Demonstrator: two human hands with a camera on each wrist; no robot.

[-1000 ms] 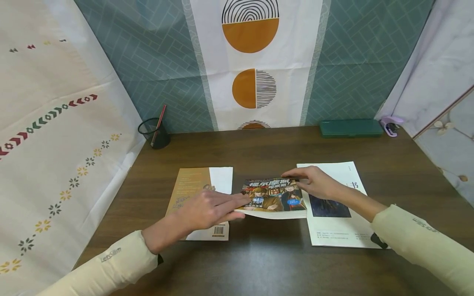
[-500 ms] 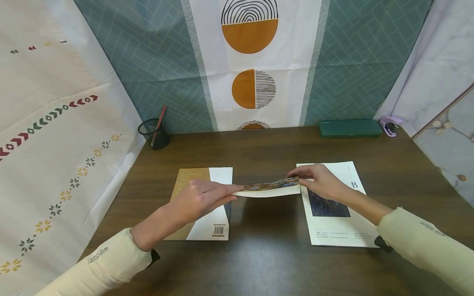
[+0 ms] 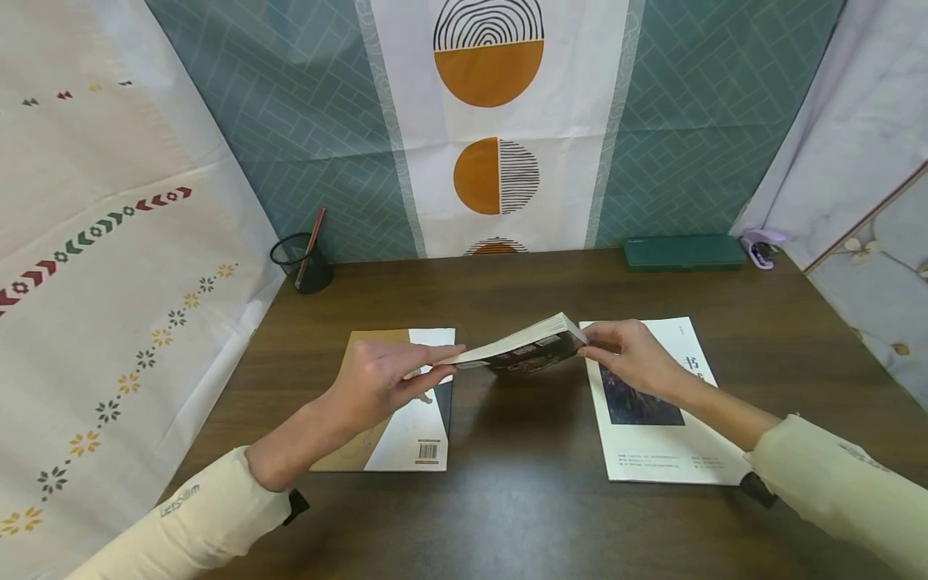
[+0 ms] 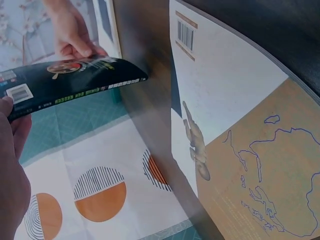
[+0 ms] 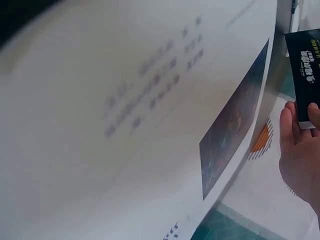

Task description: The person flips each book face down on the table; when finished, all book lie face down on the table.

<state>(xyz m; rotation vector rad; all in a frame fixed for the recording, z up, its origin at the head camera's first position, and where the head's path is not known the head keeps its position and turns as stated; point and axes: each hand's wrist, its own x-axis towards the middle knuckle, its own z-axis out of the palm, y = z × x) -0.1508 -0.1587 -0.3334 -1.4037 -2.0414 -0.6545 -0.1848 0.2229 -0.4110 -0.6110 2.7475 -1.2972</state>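
Between both hands a thick paperback book (image 3: 525, 346) is held above the table, tilted, with its page edges uppermost and dark cover facing down toward me. My left hand (image 3: 380, 374) pinches its left end between thumb and fingers. At the other end, my right hand (image 3: 631, 354) grips a corner. The left wrist view shows the paperback's black back cover (image 4: 60, 82) with a barcode and spine lettering; the right hand (image 4: 75, 37) appears beyond it. Below the left hand lies a tan-and-white book (image 3: 406, 443). A white book (image 3: 645, 459) with a dark picture lies under the right hand.
A black mesh pen cup (image 3: 313, 274) holding a red pencil stands at the back left of the brown table (image 3: 507, 524). A green case (image 3: 685, 253) and a purple stapler-like object (image 3: 763, 247) sit at the back right. Patterned cloths hang behind and beside the table.
The paperback has tipped from illustrated cover facing up, through edge-on, to dark cover showing, and sits higher. The left hand moved left and up with it; the right hand shifted slightly right.
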